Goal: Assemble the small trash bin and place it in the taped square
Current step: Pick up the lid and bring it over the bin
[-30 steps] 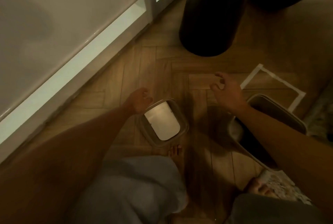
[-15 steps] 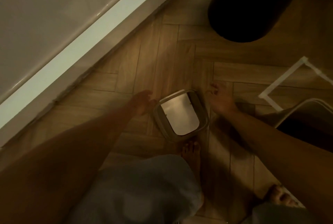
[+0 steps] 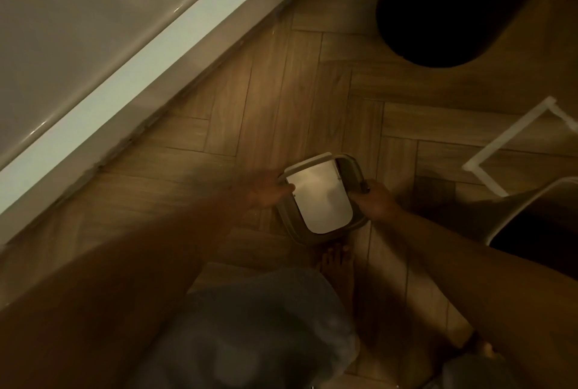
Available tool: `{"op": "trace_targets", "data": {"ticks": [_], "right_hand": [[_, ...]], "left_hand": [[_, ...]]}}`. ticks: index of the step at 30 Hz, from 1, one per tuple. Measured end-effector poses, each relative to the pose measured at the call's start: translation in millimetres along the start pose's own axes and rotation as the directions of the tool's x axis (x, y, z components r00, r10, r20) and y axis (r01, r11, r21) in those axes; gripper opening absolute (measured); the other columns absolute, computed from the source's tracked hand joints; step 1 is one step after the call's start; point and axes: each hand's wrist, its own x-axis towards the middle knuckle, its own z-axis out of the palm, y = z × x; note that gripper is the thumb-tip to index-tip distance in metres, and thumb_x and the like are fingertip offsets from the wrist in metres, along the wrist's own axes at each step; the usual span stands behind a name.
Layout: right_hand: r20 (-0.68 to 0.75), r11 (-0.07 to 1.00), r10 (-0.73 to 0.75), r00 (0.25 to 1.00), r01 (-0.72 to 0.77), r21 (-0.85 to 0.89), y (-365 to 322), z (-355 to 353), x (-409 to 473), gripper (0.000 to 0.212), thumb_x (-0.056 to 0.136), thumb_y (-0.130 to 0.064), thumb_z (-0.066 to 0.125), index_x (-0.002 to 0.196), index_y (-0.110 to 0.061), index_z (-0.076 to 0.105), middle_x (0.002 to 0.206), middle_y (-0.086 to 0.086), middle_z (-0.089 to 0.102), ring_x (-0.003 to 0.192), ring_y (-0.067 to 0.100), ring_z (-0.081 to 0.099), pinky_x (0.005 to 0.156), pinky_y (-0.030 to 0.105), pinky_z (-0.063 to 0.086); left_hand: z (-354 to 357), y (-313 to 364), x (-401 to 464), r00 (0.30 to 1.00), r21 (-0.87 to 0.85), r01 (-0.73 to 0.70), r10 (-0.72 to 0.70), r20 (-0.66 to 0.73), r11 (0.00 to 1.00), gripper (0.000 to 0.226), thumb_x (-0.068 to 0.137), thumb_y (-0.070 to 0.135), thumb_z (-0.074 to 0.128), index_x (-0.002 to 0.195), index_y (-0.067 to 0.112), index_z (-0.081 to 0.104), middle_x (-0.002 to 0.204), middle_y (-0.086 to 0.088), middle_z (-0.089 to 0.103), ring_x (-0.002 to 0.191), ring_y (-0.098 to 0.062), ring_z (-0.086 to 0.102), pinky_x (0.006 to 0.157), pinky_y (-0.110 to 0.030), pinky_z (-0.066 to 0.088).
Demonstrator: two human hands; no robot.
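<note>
The bin lid [image 3: 322,201], a grey-brown frame with a pale swing flap, lies just above the wood floor in front of my foot. My left hand [image 3: 266,191] grips its left edge and my right hand [image 3: 373,201] grips its right edge. The open bin body [image 3: 531,210] with a pale rim and dark inside stands at the right edge, partly cut off. The taped square [image 3: 500,144] of white tape lies on the floor beyond the bin body, only one corner showing.
A white cabinet plinth [image 3: 125,82] runs diagonally along the left. A large dark round object [image 3: 453,13] stands at the top right. My bare foot [image 3: 337,266] and grey-clad knees [image 3: 250,332] are below the lid.
Both hands closed in on the lid and now grip its two sides. The view has shifted left, pushing the bin body and the tape toward the right edge.
</note>
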Motion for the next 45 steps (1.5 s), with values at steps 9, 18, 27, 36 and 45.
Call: {"op": "trace_targets", "data": {"ticks": [9,18,27,36,45], "right_hand": [[-0.058,0.991,-0.131,0.990,0.132,0.014,-57.5,-76.4,-61.0,0.025,0.101,-0.028,0.063,0.110,-0.007,0.072,0.109,0.017,0.074,0.097,0.032,0.071,0.088,0.048,0.060],[-0.045,0.986,-0.163,0.986,0.164,0.034,-64.8,-68.0,-72.8,0.045,0.099,-0.035,0.064,0.139,-0.015,0.061,0.133,0.011,0.067,0.115,0.032,0.067,0.099,0.046,0.055],[-0.255,0.946,-0.245,0.935,0.288,0.146,-65.7,-141.9,-133.4,0.063,0.099,-0.033,0.066,0.156,-0.023,0.042,0.144,0.011,0.061,0.119,0.034,0.066,0.099,0.053,0.056],[-0.512,0.846,-0.360,0.780,0.504,0.174,-21.5,-219.0,-204.4,0.050,0.097,-0.026,0.069,0.145,-0.023,0.056,0.119,-0.015,0.067,0.106,-0.006,0.066,0.071,0.008,0.054],[-0.633,0.925,-0.291,0.718,0.379,0.004,47.4,-255.9,-259.3,0.070,0.095,-0.040,0.071,0.157,-0.024,0.042,0.169,0.002,0.026,0.150,0.025,0.036,0.115,0.038,0.037]], "left_hand": [[-41.0,97.6,-38.8,0.987,-0.067,-0.085,0.075,-0.144,0.994,0.040,0.100,0.035,0.057,0.132,0.012,0.061,0.115,-0.005,0.064,0.090,-0.012,0.060,0.070,-0.024,0.050],[-50.8,85.2,-55.9,0.961,-0.073,-0.116,0.094,-0.262,0.991,0.027,0.098,0.031,0.060,0.109,0.008,0.070,0.101,-0.007,0.067,0.088,-0.021,0.065,0.079,-0.037,0.053],[-51.5,158.3,-99.3,0.850,-0.074,-0.308,0.239,-0.470,0.949,0.023,0.099,0.024,0.056,0.116,0.016,0.070,0.107,0.000,0.069,0.093,-0.016,0.064,0.079,-0.028,0.048],[-18.1,271.4,-140.1,0.680,-0.095,-0.606,0.452,-0.578,0.790,0.028,0.101,0.032,0.057,0.126,0.027,0.067,0.103,0.019,0.068,0.089,0.001,0.065,0.075,-0.013,0.049],[52.0,357.5,-144.0,0.649,-0.067,-0.681,0.559,-0.516,0.729,0.029,0.099,0.035,0.057,0.127,0.030,0.066,0.116,0.012,0.066,0.105,-0.005,0.061,0.088,-0.026,0.050]]}}
